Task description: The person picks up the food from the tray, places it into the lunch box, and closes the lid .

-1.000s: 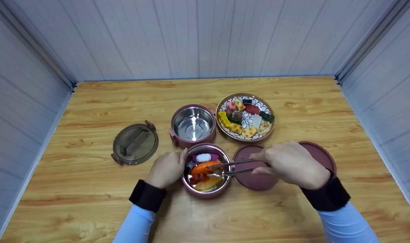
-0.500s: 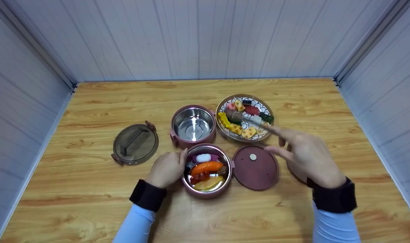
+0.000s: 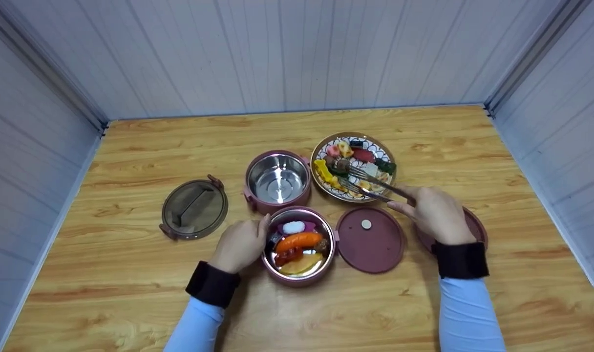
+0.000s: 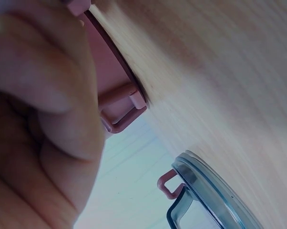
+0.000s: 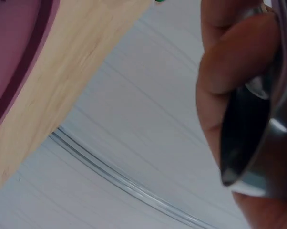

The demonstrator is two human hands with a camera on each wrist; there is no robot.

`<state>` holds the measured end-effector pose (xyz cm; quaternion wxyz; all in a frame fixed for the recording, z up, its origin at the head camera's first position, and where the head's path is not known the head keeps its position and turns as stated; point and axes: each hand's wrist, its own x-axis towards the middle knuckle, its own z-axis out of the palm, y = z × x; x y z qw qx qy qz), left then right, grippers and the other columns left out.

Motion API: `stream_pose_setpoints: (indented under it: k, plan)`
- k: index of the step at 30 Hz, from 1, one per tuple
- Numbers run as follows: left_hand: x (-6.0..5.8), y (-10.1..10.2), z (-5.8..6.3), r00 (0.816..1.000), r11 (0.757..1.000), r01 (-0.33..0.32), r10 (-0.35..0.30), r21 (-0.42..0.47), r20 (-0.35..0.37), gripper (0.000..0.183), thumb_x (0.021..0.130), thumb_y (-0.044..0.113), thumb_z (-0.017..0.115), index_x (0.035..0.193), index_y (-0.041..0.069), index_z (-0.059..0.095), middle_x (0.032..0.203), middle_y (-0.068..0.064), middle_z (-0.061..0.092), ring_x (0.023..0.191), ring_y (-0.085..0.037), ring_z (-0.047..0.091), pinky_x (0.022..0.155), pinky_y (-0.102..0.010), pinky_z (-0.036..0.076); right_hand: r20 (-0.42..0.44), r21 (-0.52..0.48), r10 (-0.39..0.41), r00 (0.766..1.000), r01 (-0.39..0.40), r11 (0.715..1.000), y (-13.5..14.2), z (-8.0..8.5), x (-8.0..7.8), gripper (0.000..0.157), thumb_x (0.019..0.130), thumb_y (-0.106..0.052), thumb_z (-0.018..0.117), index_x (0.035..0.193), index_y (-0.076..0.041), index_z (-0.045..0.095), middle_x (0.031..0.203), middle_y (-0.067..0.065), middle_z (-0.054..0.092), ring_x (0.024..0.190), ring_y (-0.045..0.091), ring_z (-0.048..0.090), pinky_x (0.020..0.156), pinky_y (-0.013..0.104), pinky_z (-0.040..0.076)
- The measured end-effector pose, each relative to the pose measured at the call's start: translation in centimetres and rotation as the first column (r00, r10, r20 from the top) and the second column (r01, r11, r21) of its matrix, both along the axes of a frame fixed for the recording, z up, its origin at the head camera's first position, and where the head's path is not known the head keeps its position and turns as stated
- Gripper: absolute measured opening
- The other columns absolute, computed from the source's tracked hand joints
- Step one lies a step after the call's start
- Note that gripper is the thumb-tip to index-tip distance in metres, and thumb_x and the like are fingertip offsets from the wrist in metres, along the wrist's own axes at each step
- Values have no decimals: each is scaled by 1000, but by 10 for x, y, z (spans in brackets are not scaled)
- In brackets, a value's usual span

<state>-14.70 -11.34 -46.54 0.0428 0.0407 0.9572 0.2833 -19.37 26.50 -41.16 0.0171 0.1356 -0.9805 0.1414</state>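
In the head view my left hand (image 3: 241, 247) holds the left rim of the near pink steel-lined lunch container (image 3: 297, 282), its thumb on the edge. Inside lie an orange sausage-shaped piece (image 3: 298, 240), a white piece on purple (image 3: 293, 227), a yellow slice (image 3: 299, 265) and a brown ball (image 3: 321, 246). My right hand (image 3: 436, 215) grips metal tongs (image 3: 391, 187), also seen close up in the right wrist view. The spread, forked tong tips are over the patterned plate (image 3: 350, 134), by a brown ball (image 3: 343, 165) and yellow pieces. Nothing visible is pinched between them.
A second pink container (image 3: 278, 188) with bare steel inside stands behind the near one. A see-through lid with a handle (image 3: 195, 210) lies left. Right are a maroon lid (image 3: 370, 249) and another maroon disc (image 3: 477, 230), partly behind the right hand. Walls enclose the table.
My right hand has moved the tongs from the near container up to the plate, leaving the brown ball beside the orange piece. The tongs have spread. My left hand stays on the container.
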Motion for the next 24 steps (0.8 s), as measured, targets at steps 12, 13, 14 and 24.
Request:
stream_pose_setpoints:
  k: [12,13,14,24]
  plan:
    - [1,1,1,1000,1000,1,-1,-11,-6,54,108,36,35,57,17,40,54,0,37,51,-23,46,54,-38,38,-5,26,5,1000,-4,1000,-9,-6,1,41,91,-38,72,124,-13,71,90,18,71,70,33,66,50,46,45]
    - [1,1,1,1000,1000,1,-1,-12,-7,54,108,36,35,57,17,40,54,0,37,51,-23,46,55,-38,38,-12,29,4,1000,-4,1000,-9,-7,1,41,91,-37,72,124,-13,71,89,19,71,68,32,65,48,44,44]
    - [1,1,1,1000,1000,1,-1,-12,-9,54,108,36,35,58,17,40,54,0,38,51,-23,46,55,-38,38,-21,31,6,1000,-5,1000,-10,-7,1,40,91,-36,72,124,-13,72,87,19,71,66,31,64,47,43,43]
    - [2,0,1,1000,1000,-4,3,-24,-22,55,108,36,36,57,17,39,56,-2,41,54,-25,48,55,-39,39,-61,57,18,998,-15,998,-11,-9,0,37,91,-38,72,120,-16,74,85,18,71,69,36,66,46,46,44]
